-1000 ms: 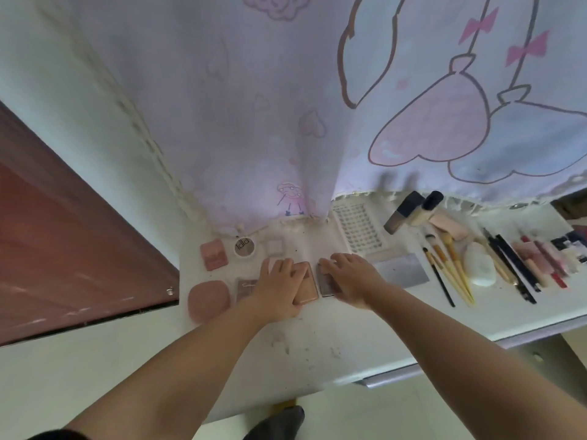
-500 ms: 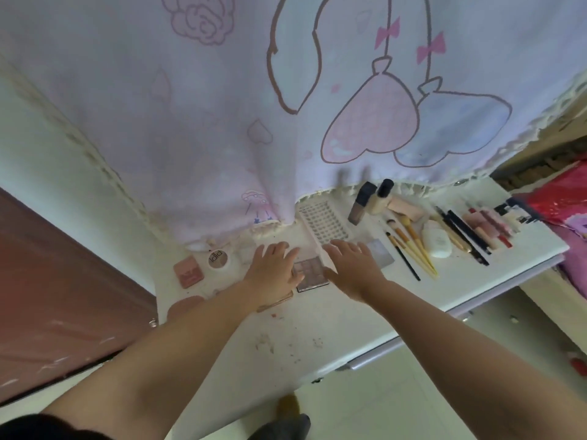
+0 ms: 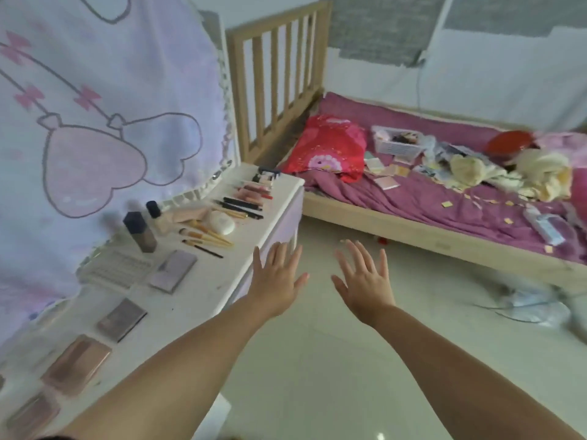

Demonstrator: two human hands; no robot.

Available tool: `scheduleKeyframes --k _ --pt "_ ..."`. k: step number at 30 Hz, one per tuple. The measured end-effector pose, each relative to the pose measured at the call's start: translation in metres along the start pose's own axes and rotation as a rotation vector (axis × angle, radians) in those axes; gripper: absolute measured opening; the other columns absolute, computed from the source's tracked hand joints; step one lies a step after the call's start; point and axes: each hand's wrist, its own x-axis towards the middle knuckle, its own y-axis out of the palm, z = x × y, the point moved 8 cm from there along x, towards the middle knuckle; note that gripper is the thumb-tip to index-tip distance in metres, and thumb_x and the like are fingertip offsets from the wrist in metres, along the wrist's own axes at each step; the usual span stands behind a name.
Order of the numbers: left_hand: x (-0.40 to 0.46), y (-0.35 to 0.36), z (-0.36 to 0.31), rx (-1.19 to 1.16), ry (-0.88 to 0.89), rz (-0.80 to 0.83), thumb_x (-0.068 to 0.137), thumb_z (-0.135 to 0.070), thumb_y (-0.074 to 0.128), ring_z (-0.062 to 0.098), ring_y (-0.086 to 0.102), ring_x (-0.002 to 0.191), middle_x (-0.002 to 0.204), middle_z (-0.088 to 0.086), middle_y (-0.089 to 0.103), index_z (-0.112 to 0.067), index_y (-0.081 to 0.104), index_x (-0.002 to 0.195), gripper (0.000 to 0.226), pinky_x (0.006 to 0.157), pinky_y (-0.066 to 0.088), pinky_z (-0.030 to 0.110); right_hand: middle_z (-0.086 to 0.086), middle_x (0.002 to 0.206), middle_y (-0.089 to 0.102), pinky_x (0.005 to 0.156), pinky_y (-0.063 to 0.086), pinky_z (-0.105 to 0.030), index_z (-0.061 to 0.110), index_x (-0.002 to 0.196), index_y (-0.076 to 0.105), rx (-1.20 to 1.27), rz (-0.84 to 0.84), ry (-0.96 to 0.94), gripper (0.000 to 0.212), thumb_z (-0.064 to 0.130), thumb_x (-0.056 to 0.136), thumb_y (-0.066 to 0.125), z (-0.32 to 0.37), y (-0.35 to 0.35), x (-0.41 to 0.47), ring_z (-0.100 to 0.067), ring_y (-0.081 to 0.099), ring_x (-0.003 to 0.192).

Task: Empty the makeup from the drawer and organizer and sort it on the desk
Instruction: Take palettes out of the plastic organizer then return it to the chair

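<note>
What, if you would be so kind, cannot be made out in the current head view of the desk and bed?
- Palettes at the desk's near end: motion-blurred, shades unreadable; the nearest one is cut by the left arm and the frame edge.
- Lip products at the far end: too small to tell apart.
- White basket on the bed: contents too small and blurred.
- Drawer and organizer: neither identifiable.

Soft, even daylight fills the room, bright with no glare; shadows are faint, only a dim patch under the pale wooden bed frame [image 3: 438, 246]. The whole picture is slightly smeared; the flat pinkish makeup palettes [image 3: 76, 365] at lower left blur most, and straight lines bow toward the edges.
</note>
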Motion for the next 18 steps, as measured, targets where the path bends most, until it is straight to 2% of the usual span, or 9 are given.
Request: scheduleKeyframes --k 2,4,7,9,11,14,15,16,18 --pt "0.007 0.013 -0.065 0.008 0.095 0.089 0.098 -0.051 0.015 0.024 0.002 0.145 0.157 0.008 0.006 -0.022 -0.002 0.151 0.063 0.114 -0.003 0.056 -0.008 0.146 0.042 0.108 0.024 -0.060 0.022 0.138 0.045 0.005 0.026 0.111 0.060 0.051 0.095 0.015 -0.056 0.015 -0.041 -0.026 0.038 0.137" --pt "0.011 0.022 -0.131 0.006 0.196 0.124 0.098 -0.051 0.014 0.023 -0.002 0.145 0.158 0.007 0.001 -0.022 -0.005 0.150 0.063 0.114 -0.003 0.056 -0.006 0.143 0.047 0.106 0.024 -0.059 0.023 0.136 0.047 0.014 0.047 0.237 0.064 0.051 0.097 0.005 -0.109 0.031 -0.085 -0.025 0.044 0.133" --pt "0.003 0.037 -0.231 0.048 0.379 0.177 0.098 -0.052 0.011 0.023 -0.006 0.146 0.158 0.006 -0.001 -0.024 -0.005 0.150 0.062 0.114 -0.006 0.056 -0.006 0.135 0.055 0.105 0.030 -0.059 0.023 0.130 0.054 0.081 0.086 0.423 0.067 0.050 0.097 0.001 -0.178 0.055 -0.156 -0.024 0.052 0.126" --pt "-0.010 0.044 -0.294 0.068 0.513 0.201 0.098 -0.052 0.010 0.023 -0.008 0.146 0.158 0.005 -0.003 -0.024 -0.007 0.150 0.062 0.113 -0.008 0.057 -0.007 0.134 0.056 0.108 0.024 -0.059 0.022 0.128 0.054 0.120 0.113 0.521 0.067 0.050 0.098 0.001 -0.215 0.070 -0.205 -0.025 0.053 0.125" --pt "-0.023 0.050 -0.356 0.075 0.640 0.215 0.097 -0.052 0.010 0.022 -0.009 0.145 0.158 0.005 -0.004 -0.024 -0.007 0.150 0.062 0.113 -0.009 0.057 -0.008 0.133 0.057 0.105 0.019 -0.057 0.021 0.127 0.056 0.158 0.120 0.622 0.069 0.050 0.098 0.001 -0.248 0.083 -0.254 -0.026 0.054 0.124" --pt "-0.047 0.060 -0.446 0.109 0.821 0.226 0.098 -0.052 0.012 0.022 -0.008 0.145 0.158 0.007 -0.002 -0.023 -0.005 0.150 0.062 0.113 -0.010 0.055 -0.008 0.130 0.060 0.105 0.031 -0.060 0.022 0.124 0.061 0.209 0.111 0.797 0.072 0.050 0.098 0.000 -0.293 0.097 -0.326 -0.025 0.057 0.121" --pt "-0.055 0.064 -0.475 0.122 0.876 0.229 0.098 -0.051 0.012 0.022 -0.008 0.145 0.158 0.007 -0.001 -0.023 -0.005 0.150 0.062 0.112 -0.011 0.055 -0.008 0.131 0.059 0.102 0.032 -0.060 0.022 0.126 0.060 0.215 0.110 0.864 0.075 0.051 0.097 -0.004 -0.306 0.099 -0.351 -0.025 0.055 0.122" --pt "-0.065 0.068 -0.503 0.135 0.930 0.235 0.098 -0.051 0.012 0.022 -0.008 0.145 0.157 0.007 -0.001 -0.023 -0.005 0.150 0.062 0.112 -0.012 0.055 -0.008 0.138 0.053 0.104 0.028 -0.060 0.023 0.131 0.055 0.213 0.108 0.929 0.082 0.054 0.094 -0.011 -0.320 0.101 -0.376 -0.025 0.049 0.129" --pt "-0.086 0.078 -0.557 0.150 1.035 0.242 0.098 -0.052 0.012 0.022 -0.008 0.145 0.157 0.007 -0.001 -0.023 -0.006 0.150 0.063 0.112 -0.012 0.056 -0.006 0.156 0.024 0.112 0.003 -0.058 0.026 0.148 0.028 0.197 0.103 1.010 0.103 0.062 0.074 -0.035 -0.347 0.110 -0.421 -0.023 0.020 0.145"
